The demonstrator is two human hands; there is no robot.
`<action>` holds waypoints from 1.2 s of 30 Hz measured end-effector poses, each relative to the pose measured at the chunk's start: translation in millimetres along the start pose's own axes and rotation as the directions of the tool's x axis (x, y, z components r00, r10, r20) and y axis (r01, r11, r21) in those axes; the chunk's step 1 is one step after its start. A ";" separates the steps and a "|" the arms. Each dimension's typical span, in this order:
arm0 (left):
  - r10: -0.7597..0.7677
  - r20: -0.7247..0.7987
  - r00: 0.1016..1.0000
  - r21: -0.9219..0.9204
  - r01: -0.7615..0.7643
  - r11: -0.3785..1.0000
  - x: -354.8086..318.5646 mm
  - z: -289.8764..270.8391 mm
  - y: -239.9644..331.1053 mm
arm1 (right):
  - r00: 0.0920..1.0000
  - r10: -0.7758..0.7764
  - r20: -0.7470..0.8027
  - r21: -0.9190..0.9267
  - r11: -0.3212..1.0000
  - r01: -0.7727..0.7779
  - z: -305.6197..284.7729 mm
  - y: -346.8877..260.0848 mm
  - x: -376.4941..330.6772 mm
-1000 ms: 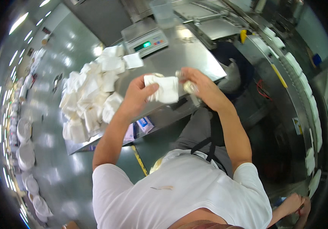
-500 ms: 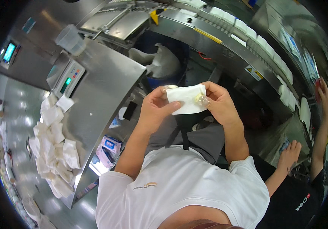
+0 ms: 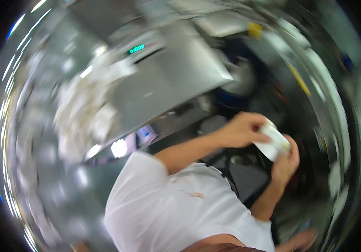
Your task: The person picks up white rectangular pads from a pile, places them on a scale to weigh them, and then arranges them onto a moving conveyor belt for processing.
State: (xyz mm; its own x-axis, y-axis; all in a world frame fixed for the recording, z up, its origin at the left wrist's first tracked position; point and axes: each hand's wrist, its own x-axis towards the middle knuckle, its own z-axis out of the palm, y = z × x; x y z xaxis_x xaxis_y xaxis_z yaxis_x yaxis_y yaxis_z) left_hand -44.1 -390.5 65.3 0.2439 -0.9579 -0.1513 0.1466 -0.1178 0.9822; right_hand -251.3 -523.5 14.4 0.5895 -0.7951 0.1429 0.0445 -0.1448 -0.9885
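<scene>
Handling a white folded cloth [image 3: 271, 141] appears to be the step in hand, perhaps straightening or checking it; blur hides which. Left hand [image 3: 246, 130] pinches one end and right hand [image 3: 288, 163] grips the other, so it hangs in the air to the right of the table [image 3: 178, 63], well apart from the pile of white cloths [image 3: 82, 105] near the digital scale [image 3: 140, 49]. The next move probably calls for a light, even hold at both ends, so the folds stay neat.

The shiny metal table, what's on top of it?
On the metal table sit a heap of white pieces, a scale with a lit green display, and a tiny white bit. The heap covers the tabletop underneath, so that part's hidden.
</scene>
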 end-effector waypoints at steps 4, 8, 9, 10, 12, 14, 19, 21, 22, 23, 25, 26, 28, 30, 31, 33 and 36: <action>0.286 -0.112 0.952 -0.071 -0.295 0.953 -26.1 -10.9 -35.0 | 0.966 0.050 0.253 0.187 0.977 -0.099 16.8 15.9 0.7; 0.338 -0.276 0.900 0.433 -0.197 0.880 -75.9 -40.7 -18.0 | 0.742 0.008 0.670 -0.037 0.999 0.022 62.7 -20.5 25.1; 0.343 -0.296 0.891 0.435 -0.194 0.879 -84.6 -49.7 -14.8 | 0.655 0.036 0.755 -0.066 0.998 0.022 76.9 -27.0 36.0; 0.324 -0.301 0.897 0.461 -0.160 0.873 -94.5 -60.5 -10.3 | 0.594 0.017 0.804 -0.052 0.998 0.041 97.6 -32.1 43.5; 0.280 -0.332 0.901 0.468 -0.100 0.878 -121.3 -88.2 -3.4 | 0.453 -0.027 0.891 -0.021 0.995 0.100 149.3 -42.0 65.4; 0.205 -0.421 0.884 0.374 -0.037 0.927 -159.3 -116.0 -7.2 | 0.386 -0.061 0.921 0.008 0.990 0.139 214.8 -55.2 92.7; 0.110 -0.616 0.780 0.177 0.001 0.984 -225.9 -146.5 -1.2 | 0.437 -0.247 0.865 0.003 0.873 0.487 437.3 -28.7 116.6; 0.161 -0.671 0.724 0.234 0.001 0.972 -250.7 -146.7 -9.9 | 0.529 -0.265 0.806 -0.154 0.769 0.620 507.4 -18.8 79.1; 0.196 -0.692 0.695 0.228 -0.046 0.972 -256.8 -146.2 -12.2 | 0.591 -0.130 0.796 -0.275 0.792 0.544 528.2 -22.2 66.8; 0.222 -0.715 0.663 0.219 -0.089 0.972 -262.0 -145.1 -13.8 | 0.613 -0.211 0.762 -0.228 0.798 0.558 542.8 -18.6 55.6; 0.260 -0.727 0.636 0.209 -0.157 0.965 -265.9 -148.0 -16.5 | 0.642 -0.367 0.673 -0.143 0.787 0.600 554.8 -10.2 46.7; 0.277 -0.726 0.630 0.200 -0.192 0.961 -265.4 -150.2 -18.9 | 0.658 -0.396 0.641 -0.043 0.837 0.545 549.4 -6.2 54.2; 0.343 -0.743 0.574 0.239 -0.251 0.938 -254.9 -158.2 -31.1 | 0.724 -0.448 0.525 0.150 0.886 0.439 522.9 -4.0 87.0; 0.440 -0.765 0.471 0.418 -0.157 0.895 -242.7 -157.4 -42.9 | 0.665 -0.277 0.694 0.186 0.961 0.206 450.5 -22.5 107.0; 0.539 -0.741 0.400 0.570 -0.050 0.820 -237.8 -153.8 -49.6 | 0.706 -0.263 0.657 0.156 0.964 0.214 413.8 -20.9 114.8; 0.269 -0.907 0.325 0.177 -0.286 0.942 -222.3 -139.8 -64.1 | 0.696 -0.232 0.679 0.258 0.964 0.068 342.6 -34.0 117.9; 0.179 -0.786 0.592 -0.034 -0.330 0.943 -163.9 -116.6 -53.6 | 0.783 -0.149 0.604 0.395 0.909 -0.131 228.5 -65.6 115.1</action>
State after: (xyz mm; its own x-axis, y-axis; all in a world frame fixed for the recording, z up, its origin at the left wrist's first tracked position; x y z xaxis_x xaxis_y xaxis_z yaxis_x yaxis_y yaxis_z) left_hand 19.8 -196.6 24.4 0.9238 -0.3828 -0.0011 0.0899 0.2140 0.9727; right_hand -2.1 -471.0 84.3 0.9419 -0.2454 0.2295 0.2819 0.2055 -0.9372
